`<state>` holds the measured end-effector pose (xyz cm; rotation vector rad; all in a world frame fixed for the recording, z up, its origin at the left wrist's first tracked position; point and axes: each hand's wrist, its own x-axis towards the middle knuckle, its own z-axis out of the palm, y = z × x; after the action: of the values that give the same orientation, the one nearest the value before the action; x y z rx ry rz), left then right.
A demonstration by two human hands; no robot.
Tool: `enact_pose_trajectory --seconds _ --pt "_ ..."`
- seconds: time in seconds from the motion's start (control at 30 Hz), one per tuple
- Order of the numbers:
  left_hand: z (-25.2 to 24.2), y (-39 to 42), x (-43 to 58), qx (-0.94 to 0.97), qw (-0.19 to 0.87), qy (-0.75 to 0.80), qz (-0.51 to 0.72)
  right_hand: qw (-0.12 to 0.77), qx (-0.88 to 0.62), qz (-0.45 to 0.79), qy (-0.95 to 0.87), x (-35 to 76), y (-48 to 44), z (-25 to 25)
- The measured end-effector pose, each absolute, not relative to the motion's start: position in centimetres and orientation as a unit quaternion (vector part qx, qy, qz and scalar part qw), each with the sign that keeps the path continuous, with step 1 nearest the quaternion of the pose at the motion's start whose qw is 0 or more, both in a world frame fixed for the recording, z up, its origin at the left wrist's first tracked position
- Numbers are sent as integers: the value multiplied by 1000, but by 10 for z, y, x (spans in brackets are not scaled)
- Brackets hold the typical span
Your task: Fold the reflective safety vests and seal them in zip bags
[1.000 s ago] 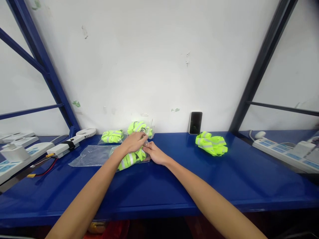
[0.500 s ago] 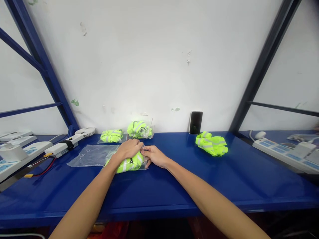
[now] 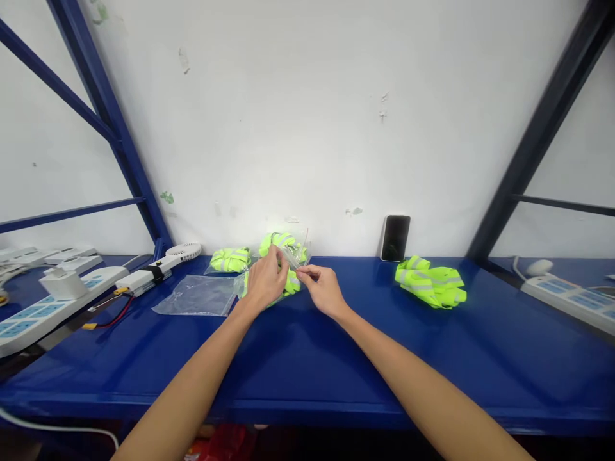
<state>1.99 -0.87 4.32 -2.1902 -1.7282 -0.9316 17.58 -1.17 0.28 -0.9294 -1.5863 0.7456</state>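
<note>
A clear plastic bag with a bright yellow-green reflective vest [image 3: 292, 283] inside is between my hands, just above the blue table. My left hand [image 3: 266, 279] pinches the bag's edge at its upper left, fingers closed. My right hand [image 3: 325, 289] pinches the same edge on the right, thumb against the fingers. Part of the vest is hidden behind my left hand. Just behind stands another bagged vest [image 3: 282, 239], and a flatter bagged one [image 3: 230, 260] lies left of it. A flat clear plastic bag [image 3: 196, 296] lies left of my left hand.
A loose, crumpled reflective vest [image 3: 429, 283] lies to the right. A phone [image 3: 396, 238] leans on the wall behind it. At left are a small white fan [image 3: 185, 251], a white battery pack with cables [image 3: 144, 279] and a power strip [image 3: 62, 302]; another power strip [image 3: 571, 298] is at right.
My hands have risen from pressing on the bagged vest to pinching the bag's edge, now lifted. My left hand has turned more upright. The view has shifted slightly left.
</note>
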Motion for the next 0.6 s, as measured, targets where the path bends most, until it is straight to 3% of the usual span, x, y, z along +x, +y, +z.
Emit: enact_pose_trajectory --seconds 0.33,0.6 --pt "34 -10 22 -805 44 -501 -314 443 -357 492 -659 184 -5 1" --pt "37 -13 26 -822 24 -473 -317 515 -443 384 -625 177 -5 -7"
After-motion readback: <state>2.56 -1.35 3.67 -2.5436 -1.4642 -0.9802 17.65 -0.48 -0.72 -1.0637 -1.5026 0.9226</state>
